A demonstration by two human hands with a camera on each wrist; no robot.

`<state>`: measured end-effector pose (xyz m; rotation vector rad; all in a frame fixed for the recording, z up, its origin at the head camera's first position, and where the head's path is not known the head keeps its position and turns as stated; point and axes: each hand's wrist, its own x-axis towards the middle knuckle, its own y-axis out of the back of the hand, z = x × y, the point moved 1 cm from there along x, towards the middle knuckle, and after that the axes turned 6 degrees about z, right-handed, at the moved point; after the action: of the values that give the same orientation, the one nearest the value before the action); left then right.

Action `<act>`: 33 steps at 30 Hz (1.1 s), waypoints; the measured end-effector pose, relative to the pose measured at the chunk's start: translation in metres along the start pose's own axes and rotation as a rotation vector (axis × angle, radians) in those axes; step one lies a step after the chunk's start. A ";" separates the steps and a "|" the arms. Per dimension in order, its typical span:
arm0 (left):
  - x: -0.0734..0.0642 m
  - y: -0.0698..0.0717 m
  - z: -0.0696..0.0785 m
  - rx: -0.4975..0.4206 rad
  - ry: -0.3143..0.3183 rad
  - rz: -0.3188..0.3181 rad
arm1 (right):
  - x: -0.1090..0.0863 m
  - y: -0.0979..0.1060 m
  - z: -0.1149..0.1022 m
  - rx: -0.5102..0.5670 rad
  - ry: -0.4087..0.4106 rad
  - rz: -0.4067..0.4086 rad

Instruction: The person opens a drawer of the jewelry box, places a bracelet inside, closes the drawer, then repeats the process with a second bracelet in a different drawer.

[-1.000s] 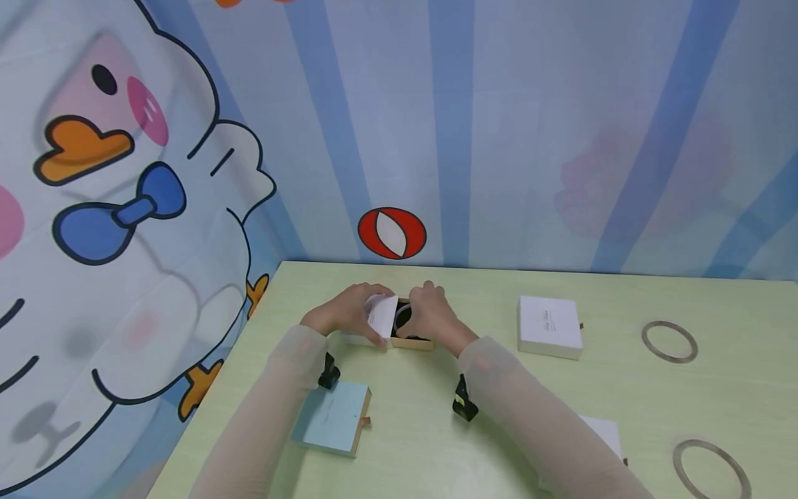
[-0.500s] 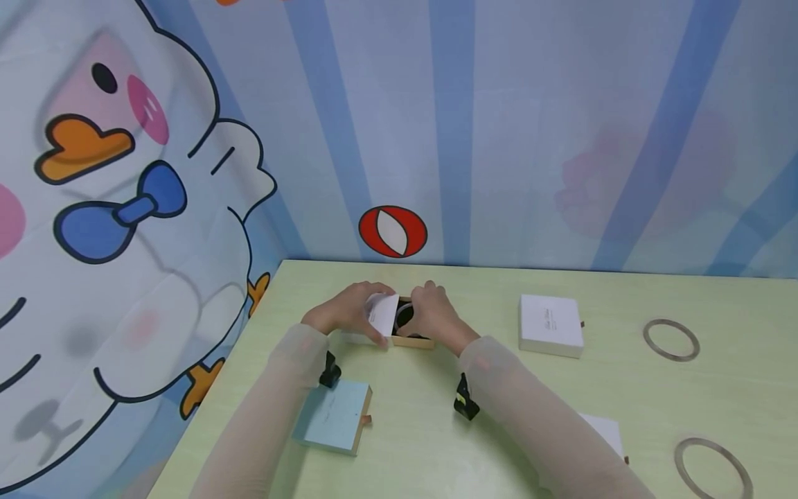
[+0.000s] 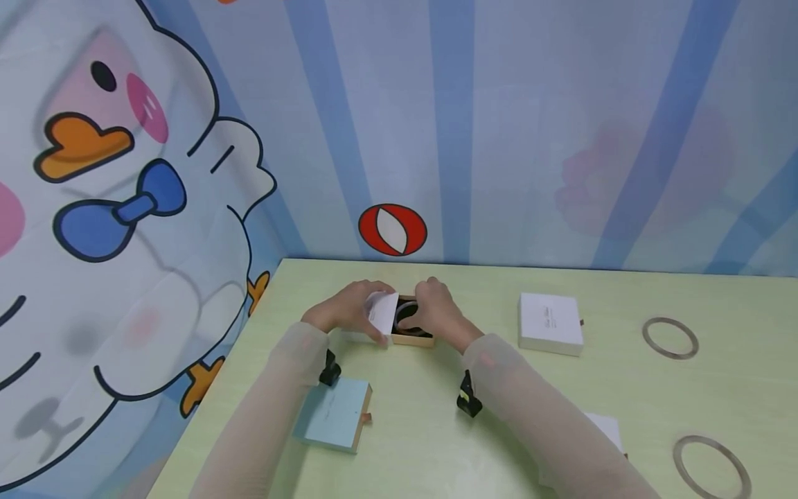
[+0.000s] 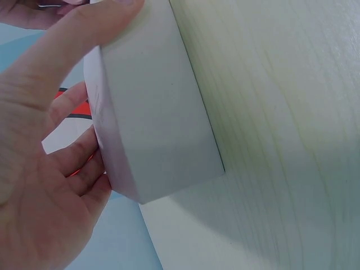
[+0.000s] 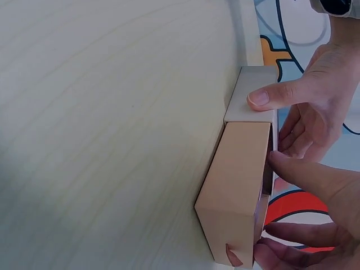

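At the back of the table, my left hand point(image 3: 350, 310) grips a white box sleeve point(image 4: 157, 101), its thumb along the near side and its fingers at the far side. A tan drawer point(image 5: 236, 169) with a brown pull tab stands partly slid out to the right, its inside dark. Within it shows part of a grey ring point(image 3: 405, 310), like the rings on the table. My right hand point(image 3: 439, 315) reaches over the drawer, thumb dipping inside beside the ring and other fingertips at the far rim. Whether it pinches the ring I cannot tell.
A pale blue box point(image 3: 334, 416) with a brown tab lies nearer on the left. To the right sits a white box point(image 3: 550, 324); another white box point(image 3: 606, 430) is half hidden by the right sleeve. Two grey rings point(image 3: 670, 355) lie flat on the right side.
My right hand has shifted slightly right and back, so more of the ring and the drawer's inside shows. The left hand and the sleeve have stayed in place.
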<state>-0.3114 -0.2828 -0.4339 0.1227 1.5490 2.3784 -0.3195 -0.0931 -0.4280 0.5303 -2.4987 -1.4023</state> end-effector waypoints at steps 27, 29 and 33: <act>-0.001 -0.001 0.001 -0.019 0.016 0.004 | -0.001 0.017 0.021 0.081 -0.061 0.079; -0.001 -0.001 0.001 -0.017 0.016 0.006 | -0.003 0.019 0.022 0.096 -0.081 0.065; -0.002 0.000 0.003 -0.011 0.009 0.009 | -0.006 0.021 0.027 0.088 -0.084 0.043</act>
<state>-0.3092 -0.2809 -0.4329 0.1168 1.5416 2.3971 -0.3288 -0.0593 -0.4239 0.4402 -2.6317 -1.3314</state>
